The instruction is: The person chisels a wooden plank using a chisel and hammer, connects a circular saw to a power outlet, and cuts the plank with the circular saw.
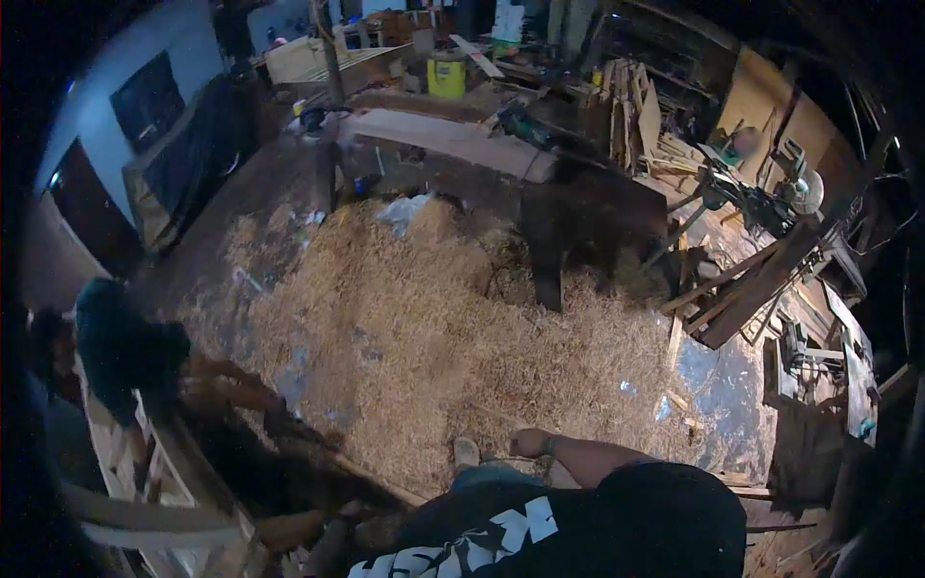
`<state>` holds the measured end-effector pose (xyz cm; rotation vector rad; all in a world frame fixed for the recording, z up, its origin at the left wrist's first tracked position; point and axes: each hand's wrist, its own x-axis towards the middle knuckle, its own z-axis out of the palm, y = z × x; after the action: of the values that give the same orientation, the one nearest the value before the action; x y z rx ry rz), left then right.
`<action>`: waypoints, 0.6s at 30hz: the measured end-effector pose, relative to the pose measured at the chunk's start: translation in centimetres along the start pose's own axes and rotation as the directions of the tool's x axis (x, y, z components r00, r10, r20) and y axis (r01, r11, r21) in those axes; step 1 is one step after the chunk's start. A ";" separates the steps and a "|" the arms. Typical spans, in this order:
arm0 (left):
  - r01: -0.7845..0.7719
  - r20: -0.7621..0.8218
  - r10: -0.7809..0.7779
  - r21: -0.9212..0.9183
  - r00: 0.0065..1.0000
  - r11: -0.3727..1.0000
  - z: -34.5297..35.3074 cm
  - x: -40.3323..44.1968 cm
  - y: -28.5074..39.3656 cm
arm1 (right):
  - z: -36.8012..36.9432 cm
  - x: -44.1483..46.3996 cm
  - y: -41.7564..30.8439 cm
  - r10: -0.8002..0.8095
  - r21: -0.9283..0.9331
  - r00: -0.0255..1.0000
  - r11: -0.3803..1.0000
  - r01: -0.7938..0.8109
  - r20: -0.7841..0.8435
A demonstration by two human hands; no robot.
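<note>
Head: right hand [528,442], shirt lettering [511,526] (white)

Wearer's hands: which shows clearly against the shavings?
The right hand, against wood shavings at the end of a bare forearm; the left can't be made out.

Dim workshop; pale blue wall [190,46] at left, dark rectangular panel [147,99] on it; long workbench [438,135] beyond littered floor [713,378].

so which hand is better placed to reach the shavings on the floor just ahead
Probably the right hand: that arm extends forward, and the hand shows right against the near edge of the shavings. The left hand can't be made out clearly in the lower-left shadow.
</note>
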<state>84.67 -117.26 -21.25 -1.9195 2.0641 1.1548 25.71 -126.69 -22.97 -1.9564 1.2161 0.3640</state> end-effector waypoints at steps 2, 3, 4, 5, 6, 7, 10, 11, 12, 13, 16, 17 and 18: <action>0.025 -0.007 -0.026 -0.091 1.000 0.996 -3.2 4.3 0.2 | -5.5 0.7 0.2 0.047 0.161 0.988 0.987 -0.024 -0.145; 0.014 -0.020 -0.017 -0.143 1.000 0.990 -4.7 6.4 0.4 | -7.8 0.8 0.5 0.080 0.244 0.974 0.969 -0.026 -0.213; -0.014 -0.033 0.008 -0.194 0.999 0.981 -5.9 8.6 0.9 | -10.0 0.4 1.1 0.113 0.292 0.962 0.956 -0.037 -0.249; -0.051 -0.044 0.041 -0.237 0.998 0.970 -7.0 10.8 1.7 | -11.3 -0.1 1.3 0.147 0.351 0.949 0.936 -0.043 -0.277; -0.090 -0.046 0.081 -0.257 0.996 0.962 -7.7 13.1 2.5 | -12.4 -0.6 1.7 0.182 0.408 0.935 0.912 -0.044 -0.305; -0.112 -0.026 0.109 -0.254 0.994 0.961 -8.3 15.2 3.2 | -8.8 1.9 6.3 0.113 0.273 0.931 0.962 -0.015 -0.348; -0.050 0.214 0.132 -0.351 0.968 0.935 -10.3 21.8 6.3 | -8.1 -0.9 8.8 0.189 0.037 0.974 0.982 -0.186 -0.127; 0.037 0.332 0.144 -0.483 0.932 0.875 -10.4 24.5 6.8 | -5.2 -0.3 12.2 0.195 0.003 0.980 0.981 -0.195 0.025; -0.072 0.356 0.221 -0.388 0.908 0.919 -10.8 27.4 7.8 | -2.2 0.5 15.8 0.197 -0.032 0.965 0.980 -0.194 0.174; -0.182 0.391 0.294 -0.299 0.872 0.937 -10.4 29.7 8.6 | -1.8 -1.0 16.4 0.300 -0.005 0.928 0.952 -0.306 0.222; -0.553 0.534 0.481 -0.031 0.695 0.833 -12.1 37.9 11.0 | 0.7 -3.1 20.8 0.546 0.207 0.814 0.788 -0.579 0.197; -0.669 0.582 0.530 0.034 0.617 0.742 -12.4 40.2 13.0 | 2.5 -3.0 22.8 0.603 0.291 0.778 0.723 -0.626 0.174; -0.689 0.666 0.414 0.211 0.620 0.693 -14.8 41.2 16.3 | 1.1 -4.2 22.9 0.627 0.445 0.748 0.618 -0.648 0.218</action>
<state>67.95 -160.68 -25.67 -0.5636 2.3231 1.0166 4.27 -128.56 -31.94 -1.0115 1.7652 0.3899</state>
